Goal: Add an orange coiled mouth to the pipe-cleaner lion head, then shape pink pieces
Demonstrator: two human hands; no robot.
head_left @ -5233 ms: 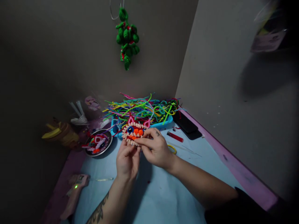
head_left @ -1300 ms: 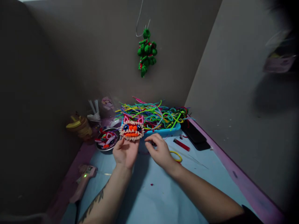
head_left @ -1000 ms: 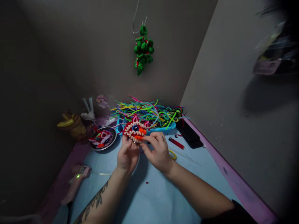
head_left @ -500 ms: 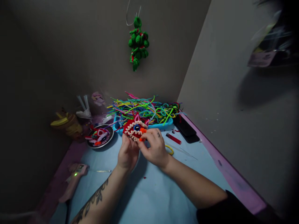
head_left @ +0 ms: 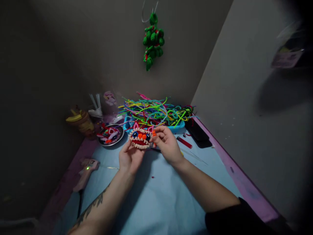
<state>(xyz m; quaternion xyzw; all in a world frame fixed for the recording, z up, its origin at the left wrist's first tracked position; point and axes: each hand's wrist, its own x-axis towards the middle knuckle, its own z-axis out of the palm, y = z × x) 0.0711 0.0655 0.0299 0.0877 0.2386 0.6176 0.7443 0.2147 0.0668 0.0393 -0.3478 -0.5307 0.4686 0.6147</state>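
Observation:
A pipe-cleaner lion face (head_left: 141, 137), red with a cream looped border, blue eyes, orange nose and pink ears, is held up above the light blue table (head_left: 156, 195). My left hand (head_left: 129, 158) grips it from below, fingers closed on its lower edge. My right hand (head_left: 166, 143) pinches its right edge, where a small orange piece (head_left: 154, 133) shows at the fingertips. The face is turned toward me.
Behind the hands a blue tray (head_left: 179, 125) holds a heap of coloured pipe cleaners (head_left: 156, 111). A metal dish (head_left: 111, 134) of craft pieces and a yellow-lidded jar (head_left: 80, 122) stand left. A pink glue gun (head_left: 85, 168) lies near left. A red lighter (head_left: 184, 142) and black phone (head_left: 198, 133) lie right. A green ornament (head_left: 153, 39) hangs on the wall.
The lion face has turned from sideways back to facing me. My right hand has shifted from its front to its right edge, an orange piece still at its fingertips.

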